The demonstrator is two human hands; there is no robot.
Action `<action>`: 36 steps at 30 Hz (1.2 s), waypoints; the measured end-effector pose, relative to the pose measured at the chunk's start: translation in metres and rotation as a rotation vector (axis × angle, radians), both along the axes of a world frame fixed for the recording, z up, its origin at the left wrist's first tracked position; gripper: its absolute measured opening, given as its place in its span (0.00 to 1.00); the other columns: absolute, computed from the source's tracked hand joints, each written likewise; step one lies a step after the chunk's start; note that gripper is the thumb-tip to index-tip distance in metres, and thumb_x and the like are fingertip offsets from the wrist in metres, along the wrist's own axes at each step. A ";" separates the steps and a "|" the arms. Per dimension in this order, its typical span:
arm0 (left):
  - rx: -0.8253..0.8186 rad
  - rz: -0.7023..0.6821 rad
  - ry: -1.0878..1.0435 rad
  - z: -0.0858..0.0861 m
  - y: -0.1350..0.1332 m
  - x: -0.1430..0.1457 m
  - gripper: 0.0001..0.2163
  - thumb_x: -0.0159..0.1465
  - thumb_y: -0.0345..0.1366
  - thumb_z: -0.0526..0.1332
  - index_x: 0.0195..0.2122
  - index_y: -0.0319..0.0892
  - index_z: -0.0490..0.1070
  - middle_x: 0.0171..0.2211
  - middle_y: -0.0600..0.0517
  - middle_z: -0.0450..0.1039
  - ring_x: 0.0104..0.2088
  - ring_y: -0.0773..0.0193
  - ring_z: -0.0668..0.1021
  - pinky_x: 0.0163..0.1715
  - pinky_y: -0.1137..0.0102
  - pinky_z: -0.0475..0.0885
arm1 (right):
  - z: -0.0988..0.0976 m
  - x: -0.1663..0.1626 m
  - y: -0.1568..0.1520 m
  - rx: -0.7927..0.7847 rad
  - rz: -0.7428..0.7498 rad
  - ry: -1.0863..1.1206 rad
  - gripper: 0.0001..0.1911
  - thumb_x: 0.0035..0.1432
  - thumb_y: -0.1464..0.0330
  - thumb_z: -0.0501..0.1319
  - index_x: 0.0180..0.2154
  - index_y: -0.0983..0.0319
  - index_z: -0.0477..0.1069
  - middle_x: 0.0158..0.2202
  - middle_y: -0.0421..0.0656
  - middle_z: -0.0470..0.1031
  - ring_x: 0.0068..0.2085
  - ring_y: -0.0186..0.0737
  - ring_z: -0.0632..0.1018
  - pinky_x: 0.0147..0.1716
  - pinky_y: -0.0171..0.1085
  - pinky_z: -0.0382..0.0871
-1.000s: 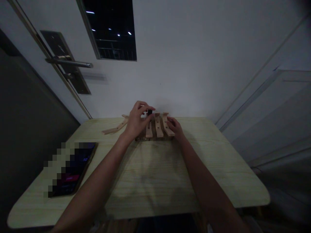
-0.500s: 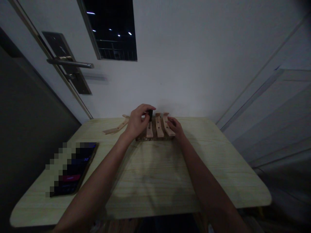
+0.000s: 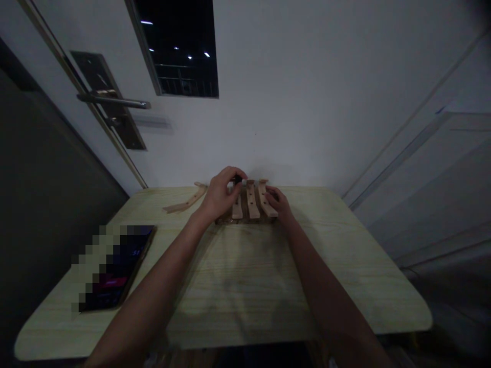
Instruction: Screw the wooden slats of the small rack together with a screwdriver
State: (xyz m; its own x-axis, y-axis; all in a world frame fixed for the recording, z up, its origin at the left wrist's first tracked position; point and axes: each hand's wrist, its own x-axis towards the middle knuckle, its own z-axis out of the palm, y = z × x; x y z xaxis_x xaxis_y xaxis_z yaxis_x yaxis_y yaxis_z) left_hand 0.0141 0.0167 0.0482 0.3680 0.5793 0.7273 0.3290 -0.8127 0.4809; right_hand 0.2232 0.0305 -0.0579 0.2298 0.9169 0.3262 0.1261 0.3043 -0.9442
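My left hand [image 3: 220, 197] is closed in a pinch on a small black piece [image 3: 238, 179], mostly covered by the fingers. It hovers over the top of the leftmost upright wooden piece [image 3: 237, 210] of a wooden rack. Two more curved wooden pieces with dark holes, a middle one [image 3: 251, 202] and a right one [image 3: 267, 204], stand beside it. Below them runs the rack's dark brown base [image 3: 230, 221]. My right hand [image 3: 279, 201] curls around the rack's right end, fingers against the right piece. A loose curved wooden piece [image 3: 186, 204] lies left of my left hand.
The pale wooden table [image 3: 238, 286] stands against a white door [image 3: 307, 102] with a metal handle [image 3: 115, 101]. A phone or tablet [image 3: 120, 271], partly pixelated, lies at the table's left side.
My left hand's fingers have lowered slightly around the black piece, which now shows less. My right hand holds its place at the rack's right end. The view has shifted a little.
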 end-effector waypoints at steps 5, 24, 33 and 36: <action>-0.030 0.006 0.028 0.000 -0.002 -0.001 0.17 0.59 0.23 0.53 0.48 0.44 0.65 0.43 0.50 0.72 0.40 0.65 0.77 0.44 0.65 0.74 | -0.002 0.001 0.002 0.000 -0.009 -0.012 0.27 0.45 0.48 0.63 0.42 0.59 0.71 0.43 0.47 0.77 0.44 0.44 0.77 0.49 0.48 0.70; 0.005 0.093 0.008 -0.001 -0.001 0.001 0.10 0.62 0.27 0.56 0.44 0.43 0.67 0.38 0.51 0.64 0.34 0.68 0.71 0.35 0.70 0.73 | 0.002 -0.001 0.000 0.008 0.005 0.022 0.25 0.45 0.50 0.63 0.41 0.59 0.71 0.45 0.48 0.77 0.46 0.45 0.77 0.50 0.48 0.69; 0.018 0.048 0.072 -0.001 0.000 0.000 0.15 0.59 0.23 0.56 0.45 0.43 0.67 0.41 0.50 0.68 0.39 0.66 0.73 0.37 0.70 0.73 | 0.002 -0.001 0.000 0.008 0.001 -0.004 0.26 0.45 0.48 0.63 0.40 0.59 0.71 0.43 0.48 0.77 0.44 0.44 0.77 0.50 0.48 0.69; 0.006 0.022 0.089 -0.001 0.000 -0.001 0.20 0.57 0.19 0.51 0.48 0.43 0.66 0.43 0.49 0.71 0.42 0.65 0.75 0.41 0.68 0.73 | 0.001 -0.001 0.001 0.004 -0.010 0.009 0.26 0.44 0.49 0.63 0.40 0.60 0.71 0.43 0.49 0.77 0.44 0.45 0.77 0.50 0.48 0.69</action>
State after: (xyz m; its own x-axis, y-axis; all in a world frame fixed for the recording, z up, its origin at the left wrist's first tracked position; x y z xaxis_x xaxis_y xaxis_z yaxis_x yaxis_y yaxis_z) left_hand 0.0133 0.0164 0.0474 0.4182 0.5835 0.6961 0.3880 -0.8077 0.4440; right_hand 0.2223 0.0319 -0.0571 0.2421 0.9132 0.3279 0.1211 0.3069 -0.9440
